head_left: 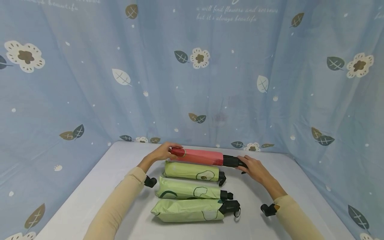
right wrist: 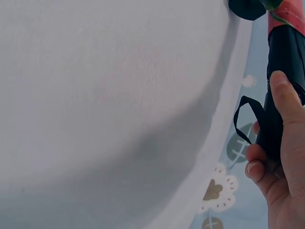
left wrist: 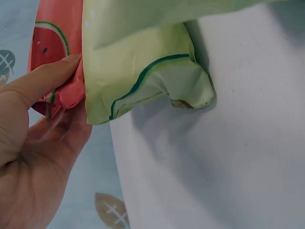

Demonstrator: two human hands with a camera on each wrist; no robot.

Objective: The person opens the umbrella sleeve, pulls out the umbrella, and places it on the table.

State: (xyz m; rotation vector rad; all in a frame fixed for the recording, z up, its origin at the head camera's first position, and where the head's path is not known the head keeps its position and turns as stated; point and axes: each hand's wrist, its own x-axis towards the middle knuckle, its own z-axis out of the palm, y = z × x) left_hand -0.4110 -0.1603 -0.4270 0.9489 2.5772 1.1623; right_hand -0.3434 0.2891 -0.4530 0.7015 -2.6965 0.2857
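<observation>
A folded red umbrella [head_left: 201, 156] with a watermelon print lies across the back of a row of folded umbrellas. My left hand [head_left: 164, 151] pinches its cloth end, thumb on one side and fingers on the other in the left wrist view. At the other end, my right hand [head_left: 253, 167] grips the black handle [right wrist: 281, 90], from which a thin strap loop [right wrist: 245, 117] hangs. In front lie three green avocado-print umbrellas: the nearest [head_left: 192, 210], the middle one [head_left: 192, 189] and the one [head_left: 192, 170] beside the red umbrella. Their black handles point right.
A white table [head_left: 240, 220] bears everything. Behind it and at both sides hangs a blue curtain [head_left: 228, 83] printed with leaves and flowers. Black wrist-worn devices jut from the left sleeve [head_left: 129, 190] and right sleeve [head_left: 294, 213].
</observation>
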